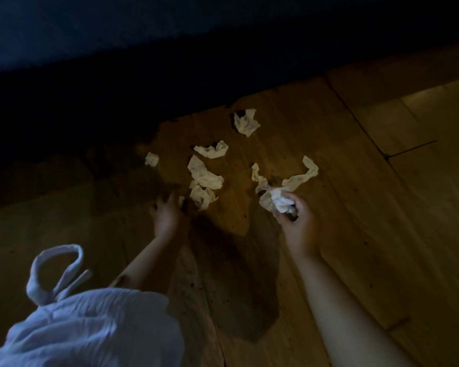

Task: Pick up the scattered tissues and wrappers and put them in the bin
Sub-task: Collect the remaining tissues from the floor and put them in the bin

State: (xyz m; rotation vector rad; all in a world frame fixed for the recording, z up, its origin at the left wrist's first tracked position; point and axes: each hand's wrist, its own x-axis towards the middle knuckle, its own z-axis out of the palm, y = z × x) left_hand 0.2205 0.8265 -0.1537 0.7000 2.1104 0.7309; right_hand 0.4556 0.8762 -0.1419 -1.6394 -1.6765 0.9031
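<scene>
Several crumpled white tissues lie on a wooden floor (355, 234). My right hand (298, 223) is shut on a wad of tissue (278, 201), from which a long twisted strip (306, 173) trails up and to the right. My left hand (167, 217) reaches down to the floor with its fingers spread, just left of a crumpled tissue (203, 197). Beyond it lie a flat tissue (203, 173), another (212, 151), a small ball (152, 158) at the left and a far tissue (246, 122). No bin is in view.
A dark blue piece of furniture (117, 49) fills the top of the view and casts deep shadow on the floor under it. White fabric with a tied loop (64, 313) hangs at the bottom left. Bare floorboards stretch away to the right.
</scene>
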